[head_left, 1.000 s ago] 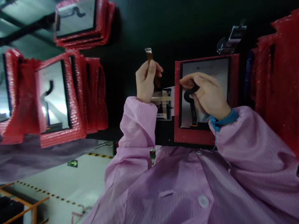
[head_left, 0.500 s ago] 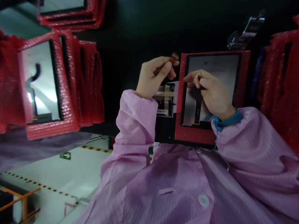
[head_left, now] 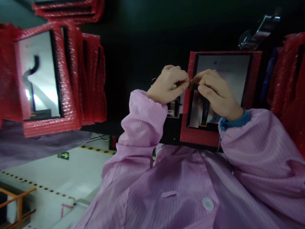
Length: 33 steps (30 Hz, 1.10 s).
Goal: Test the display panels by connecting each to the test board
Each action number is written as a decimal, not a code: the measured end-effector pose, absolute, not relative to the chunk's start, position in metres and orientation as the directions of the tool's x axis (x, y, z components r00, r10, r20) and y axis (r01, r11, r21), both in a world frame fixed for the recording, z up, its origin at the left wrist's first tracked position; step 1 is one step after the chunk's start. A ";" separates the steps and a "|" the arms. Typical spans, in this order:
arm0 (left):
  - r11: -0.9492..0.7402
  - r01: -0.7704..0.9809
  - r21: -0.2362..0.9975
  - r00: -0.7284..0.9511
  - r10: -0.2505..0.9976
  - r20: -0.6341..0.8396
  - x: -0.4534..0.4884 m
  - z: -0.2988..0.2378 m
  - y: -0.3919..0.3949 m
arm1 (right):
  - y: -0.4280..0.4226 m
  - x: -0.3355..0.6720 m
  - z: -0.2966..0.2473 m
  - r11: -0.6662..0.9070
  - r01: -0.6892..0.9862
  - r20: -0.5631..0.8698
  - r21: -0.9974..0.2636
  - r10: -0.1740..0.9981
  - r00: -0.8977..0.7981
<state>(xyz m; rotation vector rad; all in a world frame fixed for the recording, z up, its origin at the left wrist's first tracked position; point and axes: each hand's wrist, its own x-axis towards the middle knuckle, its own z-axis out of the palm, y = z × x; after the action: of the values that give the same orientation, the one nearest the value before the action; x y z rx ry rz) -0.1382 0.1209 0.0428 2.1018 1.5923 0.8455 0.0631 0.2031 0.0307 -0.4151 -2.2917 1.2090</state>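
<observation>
My left hand (head_left: 169,84) is closed in a pinch on a brown flex cable, mostly hidden by the fingers. Its fingertips meet those of my right hand (head_left: 217,92), which is pinched on the end of a black flex cable (head_left: 205,111). This cable belongs to a display panel (head_left: 234,73) lying face-flat under my right hand on a red bubble-wrap bag (head_left: 190,136). Partly covered by my left hand and wrist is a small dark circuit part (head_left: 176,108) with a barcode label. The exact contact between the two cable ends is hidden.
Red bubble-wrapped panels stand in stacks at the left (head_left: 91,79) and right (head_left: 290,89). One unwrapped-looking panel (head_left: 43,82) leans at the front of the left stack. A shiny metal tape dispenser-like object (head_left: 260,31) and a blue strip (head_left: 268,76) are at right.
My left hand has moved right and down, bringing the brown flex cable to my right hand's fingertips. My right hand stays over the panel, fingers now turned toward the left hand. The view has shifted slightly.
</observation>
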 end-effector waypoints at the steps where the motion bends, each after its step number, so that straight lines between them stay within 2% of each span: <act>1: -0.279 0.736 0.617 0.170 0.958 0.231 -0.137 0.042 0.121 | 0.203 0.063 0.030 0.568 0.043 0.293 -0.822 0.487 -0.823; 13: -0.328 0.755 0.568 0.240 0.944 0.227 -0.134 0.047 0.118 | 0.203 0.063 0.026 0.651 0.095 0.290 -0.753 0.458 -0.840; 18: -0.301 0.751 0.587 0.233 0.954 0.190 -0.134 0.047 0.120 | 0.202 0.064 0.027 0.649 0.120 0.268 -0.752 0.466 -0.843; 28: -0.360 0.738 0.571 0.242 0.931 0.274 -0.129 0.050 0.116 | 0.206 0.062 0.022 0.627 0.084 0.270 -0.774 0.448 -0.852; 33: -0.325 0.761 0.562 0.220 0.943 0.248 -0.130 0.050 0.116 | 0.206 0.064 0.024 0.621 0.091 0.258 -0.778 0.449 -0.855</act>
<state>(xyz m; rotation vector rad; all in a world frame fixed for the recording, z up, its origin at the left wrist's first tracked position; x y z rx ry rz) -0.1300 0.1160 0.0499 2.1793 1.5912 0.8024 0.0635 0.2059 0.0241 -0.4281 -2.4146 1.1248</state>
